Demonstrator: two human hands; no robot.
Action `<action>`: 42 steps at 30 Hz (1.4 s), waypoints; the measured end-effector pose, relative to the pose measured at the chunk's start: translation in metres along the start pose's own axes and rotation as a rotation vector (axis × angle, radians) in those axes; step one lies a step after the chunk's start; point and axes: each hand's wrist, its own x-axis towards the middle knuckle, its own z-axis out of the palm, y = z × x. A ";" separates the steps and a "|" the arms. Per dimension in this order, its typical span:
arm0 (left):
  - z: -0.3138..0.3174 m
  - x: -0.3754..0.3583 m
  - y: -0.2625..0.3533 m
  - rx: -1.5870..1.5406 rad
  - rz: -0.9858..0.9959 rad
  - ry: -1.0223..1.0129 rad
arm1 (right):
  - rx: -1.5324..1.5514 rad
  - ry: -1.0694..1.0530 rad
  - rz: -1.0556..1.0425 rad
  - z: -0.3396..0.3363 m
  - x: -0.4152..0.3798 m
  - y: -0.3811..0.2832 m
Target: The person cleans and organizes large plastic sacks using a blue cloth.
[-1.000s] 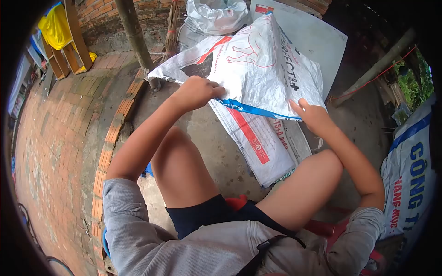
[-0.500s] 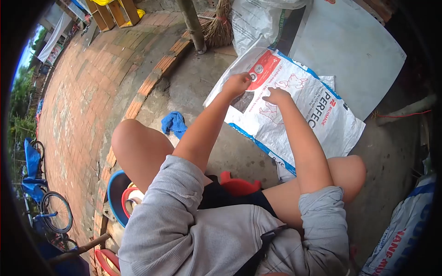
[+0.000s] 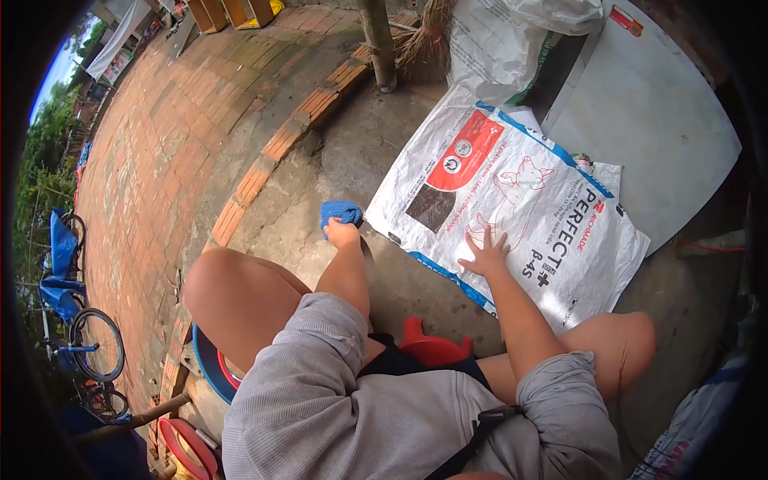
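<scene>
A printed white feed sack (image 3: 552,216) with blue edges lies spread out in front of me. My right hand (image 3: 486,253) rests on it, palm down with fingers spread, beside the red pig drawing. Just off the sack's near left corner, my left hand (image 3: 342,232) has its fingers closed on a crumpled blue cloth (image 3: 341,211). The cloth is at the concrete floor, and my fingers partly cover it.
Behind the sack leans a grey sheet (image 3: 640,136), with more white sacking (image 3: 504,48) beside it. A wooden post (image 3: 378,44) and a straw broom (image 3: 428,36) stand at the back. Under me is a red stool (image 3: 432,344); a blue basin (image 3: 210,360) sits left.
My left hand has left the sack's printed end and come down onto the blue cloth. My right hand has flattened on the sack with fingers spread. The view has shifted slightly.
</scene>
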 end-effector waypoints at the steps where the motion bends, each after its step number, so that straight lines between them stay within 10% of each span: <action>1: -0.002 -0.015 0.036 -0.199 -0.063 0.212 | -0.015 -0.004 -0.029 0.004 0.003 -0.013; 4: 0.006 -0.020 0.151 -0.525 0.253 0.447 | 0.059 0.086 -0.362 0.006 0.014 -0.028; 8: -0.019 -0.140 0.283 -0.695 1.109 0.128 | 0.760 0.044 -0.413 -0.012 0.039 -0.003; 9: -0.014 -0.162 0.293 -0.673 1.269 0.059 | 0.844 0.306 -0.324 -0.013 0.041 0.002; 15: 0.064 -0.228 0.210 0.712 0.930 -0.777 | 0.240 0.784 0.138 -0.023 0.016 0.071; 19: 0.102 -0.227 0.218 -0.016 1.226 -0.383 | 0.173 0.623 0.195 -0.006 0.007 0.085; 23: 0.144 -0.250 0.186 0.402 1.153 -0.641 | 0.114 0.697 0.207 0.027 0.022 0.085; 29: 0.167 -0.181 0.164 0.132 1.478 -0.547 | 0.176 0.708 0.179 0.044 0.029 0.083; 36: 0.115 0.053 0.150 0.245 0.808 -0.024 | 0.217 0.717 0.161 0.034 0.028 0.080; 39: 0.113 0.029 0.190 -0.347 0.609 0.392 | 0.220 0.709 0.162 0.031 0.026 0.079; 42: 0.133 -0.122 0.260 -0.389 1.147 -0.123 | 0.226 0.727 0.188 0.032 0.029 0.077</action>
